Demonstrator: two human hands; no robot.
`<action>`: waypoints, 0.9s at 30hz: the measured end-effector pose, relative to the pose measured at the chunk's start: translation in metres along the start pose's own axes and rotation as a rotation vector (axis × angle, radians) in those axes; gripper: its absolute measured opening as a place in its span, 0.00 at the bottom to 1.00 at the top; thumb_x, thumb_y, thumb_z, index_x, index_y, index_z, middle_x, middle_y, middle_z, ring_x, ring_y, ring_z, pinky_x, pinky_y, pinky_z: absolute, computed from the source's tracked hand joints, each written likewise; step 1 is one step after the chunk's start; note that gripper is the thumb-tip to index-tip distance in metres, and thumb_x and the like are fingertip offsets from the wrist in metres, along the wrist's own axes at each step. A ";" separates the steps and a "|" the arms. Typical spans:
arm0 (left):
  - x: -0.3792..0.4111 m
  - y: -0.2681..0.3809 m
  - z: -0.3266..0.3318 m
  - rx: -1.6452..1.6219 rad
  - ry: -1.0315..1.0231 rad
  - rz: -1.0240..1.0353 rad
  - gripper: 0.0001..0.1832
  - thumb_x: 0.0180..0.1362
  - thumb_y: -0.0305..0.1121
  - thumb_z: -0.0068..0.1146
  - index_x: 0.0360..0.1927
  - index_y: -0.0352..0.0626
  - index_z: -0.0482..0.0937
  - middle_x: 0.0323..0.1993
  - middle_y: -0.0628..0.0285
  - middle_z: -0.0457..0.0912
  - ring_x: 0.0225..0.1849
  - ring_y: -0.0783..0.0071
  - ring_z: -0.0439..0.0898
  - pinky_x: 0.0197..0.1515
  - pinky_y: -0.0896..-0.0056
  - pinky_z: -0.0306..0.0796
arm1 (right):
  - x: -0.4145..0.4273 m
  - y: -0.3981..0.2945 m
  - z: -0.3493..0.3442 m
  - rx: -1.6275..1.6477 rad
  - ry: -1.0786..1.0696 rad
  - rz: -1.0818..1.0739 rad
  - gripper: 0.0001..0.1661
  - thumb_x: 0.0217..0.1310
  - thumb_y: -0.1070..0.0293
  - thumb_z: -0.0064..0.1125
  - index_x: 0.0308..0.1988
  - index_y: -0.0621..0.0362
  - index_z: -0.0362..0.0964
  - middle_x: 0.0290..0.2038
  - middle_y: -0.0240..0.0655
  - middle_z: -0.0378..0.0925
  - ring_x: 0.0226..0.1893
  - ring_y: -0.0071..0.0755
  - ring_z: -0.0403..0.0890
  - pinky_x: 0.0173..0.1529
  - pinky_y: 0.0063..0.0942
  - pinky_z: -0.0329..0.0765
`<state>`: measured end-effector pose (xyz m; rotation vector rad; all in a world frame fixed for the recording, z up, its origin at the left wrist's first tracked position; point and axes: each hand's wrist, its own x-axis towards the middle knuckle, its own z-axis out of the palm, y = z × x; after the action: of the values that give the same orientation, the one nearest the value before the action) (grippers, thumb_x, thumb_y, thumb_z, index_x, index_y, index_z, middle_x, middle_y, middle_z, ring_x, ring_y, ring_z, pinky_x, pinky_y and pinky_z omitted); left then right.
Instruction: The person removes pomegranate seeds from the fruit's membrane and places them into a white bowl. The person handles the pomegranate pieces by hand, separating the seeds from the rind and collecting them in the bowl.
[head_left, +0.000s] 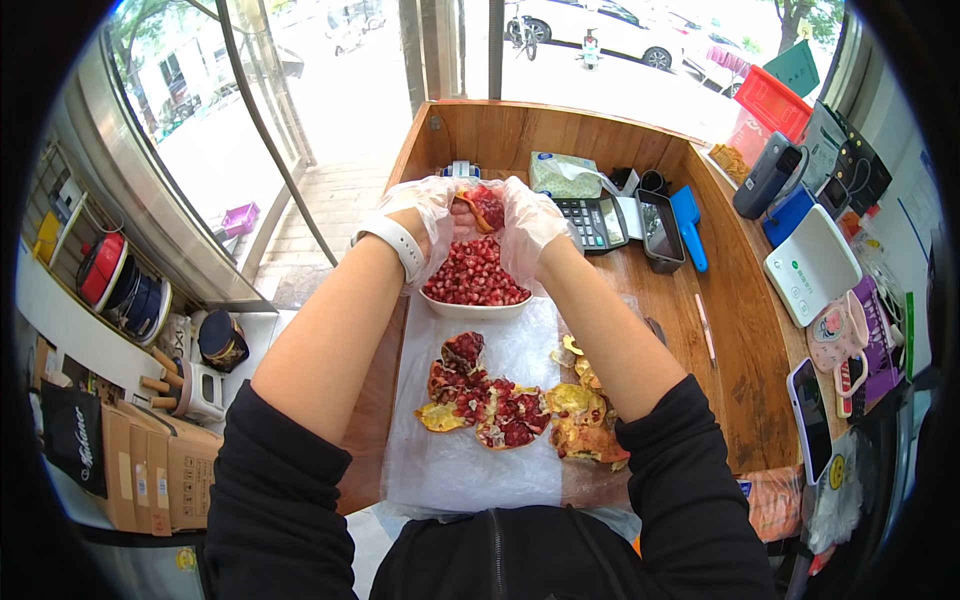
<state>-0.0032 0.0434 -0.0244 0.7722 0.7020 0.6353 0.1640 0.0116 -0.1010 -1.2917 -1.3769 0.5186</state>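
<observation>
Both my hands wear clear plastic gloves and hold one piece of pomegranate above a white bowl. My left hand is on its left side, the fingers partly behind it; my right hand grips its right side. Loose red pomegranate seeds are heaped in the bowl. Nearer to me, broken pomegranate pieces with seeds lie on a clear plastic sheet. Yellowish empty peels are piled to their right, partly hidden by my right forearm.
Behind my right hand stand a tissue pack and a calculator. Farther right are a black device, a blue scoop and a pink pen. A raised wooden edge borders the desk. A phone lies on the right ledge.
</observation>
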 end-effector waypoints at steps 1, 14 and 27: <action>-0.007 0.001 0.002 -0.015 -0.001 0.033 0.11 0.64 0.30 0.42 0.41 0.31 0.73 0.37 0.51 0.79 0.36 0.62 0.81 0.43 0.63 0.79 | -0.003 -0.013 -0.003 0.020 -0.012 0.129 0.20 0.62 0.56 0.45 0.41 0.61 0.71 0.35 0.38 0.77 0.32 0.31 0.74 0.42 0.25 0.72; 0.004 0.002 -0.018 -0.061 -0.146 -0.029 0.13 0.65 0.32 0.42 0.38 0.32 0.73 0.35 0.52 0.78 0.35 0.61 0.79 0.44 0.65 0.77 | -0.025 -0.110 -0.004 -0.244 -0.095 0.091 0.21 0.67 0.56 0.35 0.47 0.59 0.68 0.43 0.40 0.75 0.43 0.34 0.74 0.50 0.27 0.70; -0.032 0.004 0.022 0.149 -0.076 -0.018 0.09 0.62 0.33 0.51 0.35 0.38 0.78 0.30 0.64 0.80 0.30 0.75 0.78 0.38 0.76 0.75 | -0.022 -0.085 0.007 0.993 -0.114 0.589 0.17 0.67 0.61 0.35 0.32 0.57 0.69 0.30 0.32 0.75 0.29 0.27 0.73 0.38 0.23 0.73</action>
<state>-0.0069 0.0140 0.0006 0.9224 0.6913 0.5384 0.1190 -0.0308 -0.0381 -0.7937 -0.6014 1.4706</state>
